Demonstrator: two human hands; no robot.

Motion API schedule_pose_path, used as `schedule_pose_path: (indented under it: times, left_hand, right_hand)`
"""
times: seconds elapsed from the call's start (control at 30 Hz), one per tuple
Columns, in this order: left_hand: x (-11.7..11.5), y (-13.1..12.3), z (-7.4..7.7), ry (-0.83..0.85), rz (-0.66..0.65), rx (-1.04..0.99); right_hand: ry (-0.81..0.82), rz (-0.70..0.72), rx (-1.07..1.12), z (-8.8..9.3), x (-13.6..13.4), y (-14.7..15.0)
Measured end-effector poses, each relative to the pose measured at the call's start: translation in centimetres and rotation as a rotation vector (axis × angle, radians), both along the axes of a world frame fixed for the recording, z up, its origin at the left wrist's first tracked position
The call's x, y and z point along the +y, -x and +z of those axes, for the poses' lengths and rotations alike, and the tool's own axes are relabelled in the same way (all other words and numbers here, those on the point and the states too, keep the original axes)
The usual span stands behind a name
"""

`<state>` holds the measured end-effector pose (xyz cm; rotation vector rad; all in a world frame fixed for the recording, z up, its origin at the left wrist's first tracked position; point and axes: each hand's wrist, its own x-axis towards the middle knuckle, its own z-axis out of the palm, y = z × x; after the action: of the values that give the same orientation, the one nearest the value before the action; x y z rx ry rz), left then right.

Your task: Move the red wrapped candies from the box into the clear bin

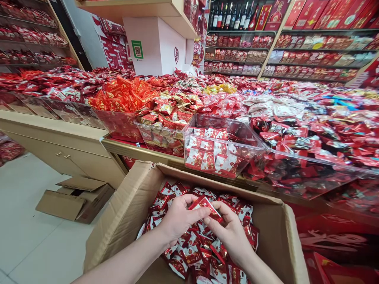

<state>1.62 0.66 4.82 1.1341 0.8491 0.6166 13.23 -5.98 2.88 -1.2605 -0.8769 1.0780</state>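
Observation:
Both my hands meet over a large open cardboard box (115, 221) that holds a heap of red and white candy packets (189, 252). My left hand (182, 217) pinches a red packet (205, 206) between thumb and fingers. On the packet's right end, my right hand (226, 223) is closed with thumb and fingertips. Just beyond the box, a clear plastic bin (251, 146) contains similar red and white packets standing in rows, with its right part lower in filling.
Clear bins of orange-red (124, 96) and gold durian packets (171, 110) stand left of that bin; dark red candies (290, 136) lie right. An opened carton (77, 197) rests on the floor at left. Stocked shelves (239, 49) line the back.

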Motion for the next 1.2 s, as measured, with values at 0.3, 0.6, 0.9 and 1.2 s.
schedule_pose_path:
  times: [0.3,0.6,0.9,1.2]
  left_hand:
    - [-0.3,-0.3,0.6,0.027,0.008,-0.083]
    - [-0.2,-0.4,0.3,0.138,0.031,-0.166]
    - [0.0,-0.5,-0.6,0.17,0.035,-0.197]
    - [0.4,-0.2,-0.8,0.17,0.013,-0.166]
  right_hand:
    - [0.027,-0.051,0.085,-0.3,0.2,-1.0]
    - [0.102,-0.036,0.381,-0.2,0.2,-0.9]
    - [0.188,-0.039,0.489,-0.5,0.4,-0.7]
    - [0.217,0.012,0.432,-0.2,0.3,-0.9]
